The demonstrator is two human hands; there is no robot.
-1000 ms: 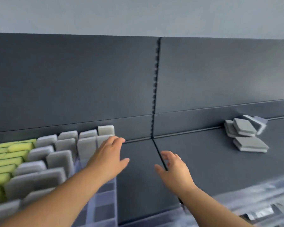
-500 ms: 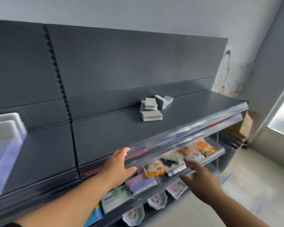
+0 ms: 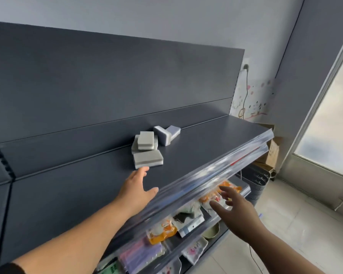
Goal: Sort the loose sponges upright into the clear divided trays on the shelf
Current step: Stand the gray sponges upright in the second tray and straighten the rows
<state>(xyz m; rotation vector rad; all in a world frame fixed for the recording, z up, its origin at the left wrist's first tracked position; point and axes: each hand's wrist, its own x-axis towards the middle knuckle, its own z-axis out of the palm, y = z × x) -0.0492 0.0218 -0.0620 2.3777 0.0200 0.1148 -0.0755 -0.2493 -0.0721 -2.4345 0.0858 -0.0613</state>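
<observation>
Head view: sponges just beyond left hand

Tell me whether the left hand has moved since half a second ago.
Yes. Left hand advanced from the front rail toward the nearest sponge.

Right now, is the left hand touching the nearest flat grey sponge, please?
Cannot tell: head view, left hand at the grey sponge, neither gap nor contact clear.
</observation>
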